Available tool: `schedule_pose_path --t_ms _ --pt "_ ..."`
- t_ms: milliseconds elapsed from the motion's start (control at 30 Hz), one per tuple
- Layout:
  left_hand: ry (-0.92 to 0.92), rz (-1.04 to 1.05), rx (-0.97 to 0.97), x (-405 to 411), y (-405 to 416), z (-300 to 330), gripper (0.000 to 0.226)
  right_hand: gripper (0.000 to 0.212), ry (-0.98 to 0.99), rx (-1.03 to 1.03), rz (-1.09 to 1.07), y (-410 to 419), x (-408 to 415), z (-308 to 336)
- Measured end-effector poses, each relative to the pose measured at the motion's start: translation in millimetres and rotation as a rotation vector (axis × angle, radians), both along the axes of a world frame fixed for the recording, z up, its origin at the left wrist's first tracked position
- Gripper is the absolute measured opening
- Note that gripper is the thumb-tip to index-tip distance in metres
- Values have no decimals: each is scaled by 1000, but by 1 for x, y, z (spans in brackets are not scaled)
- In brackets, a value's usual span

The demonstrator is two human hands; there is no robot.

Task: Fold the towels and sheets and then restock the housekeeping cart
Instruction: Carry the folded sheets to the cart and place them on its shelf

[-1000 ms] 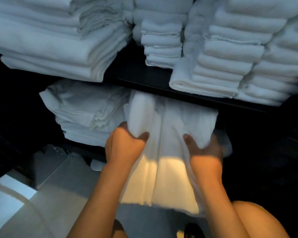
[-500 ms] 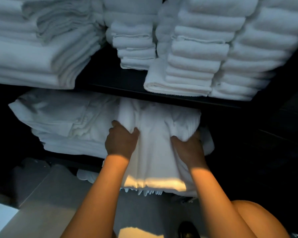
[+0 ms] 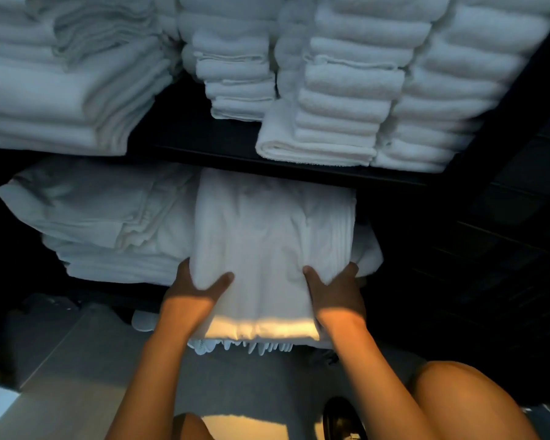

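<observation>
Restocking well advanced: our left hand [image 3: 191,289] and right hand [image 3: 337,289] grasp a folded towel [image 3: 267,249] part-way onto the lower shelf [image 3: 108,292], stacks [image 3: 346,90] filling the 12 o'clock shelf; seating remains.

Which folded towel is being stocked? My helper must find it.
Look below the dark upper shelf stacked with white towels. On the lower level, beside a rumpled sheet pile, lies the folded towel: only it is gripped by left hand and right hand.

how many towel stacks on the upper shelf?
4: wide left stack, small center stack, center-right stack, far-right stack. More may be hidden behind them or out of frame.
</observation>
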State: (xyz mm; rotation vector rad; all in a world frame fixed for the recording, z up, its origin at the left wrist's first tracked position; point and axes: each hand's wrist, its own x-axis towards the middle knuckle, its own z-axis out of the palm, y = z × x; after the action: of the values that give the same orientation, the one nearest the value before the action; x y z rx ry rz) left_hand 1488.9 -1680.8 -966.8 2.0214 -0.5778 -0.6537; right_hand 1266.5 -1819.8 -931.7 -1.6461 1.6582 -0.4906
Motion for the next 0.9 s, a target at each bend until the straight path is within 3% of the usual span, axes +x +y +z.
schedule_pose_path --t_ms 200,267,367,567,733,900 --pt "242 -96 -47 12 15 -10 109 86 70 -17 2 3 3 -3" --pt "271 -85 -28 10 16 -10 98 86 90 -21 2 3 3 -3" --pt "190 31 6 1 13 -10 77 90 114 -28 -2 2 5 -3" --pt "-54 125 93 -20 4 -1 77 95 108 -54 -19 3 8 3" --pt "-112 213 39 -37 5 10 63 108 -63 -28 42 11 3 18" --pt "-243 321 -118 -58 -3 39 47 84 -226 -196 13 22 4 27"
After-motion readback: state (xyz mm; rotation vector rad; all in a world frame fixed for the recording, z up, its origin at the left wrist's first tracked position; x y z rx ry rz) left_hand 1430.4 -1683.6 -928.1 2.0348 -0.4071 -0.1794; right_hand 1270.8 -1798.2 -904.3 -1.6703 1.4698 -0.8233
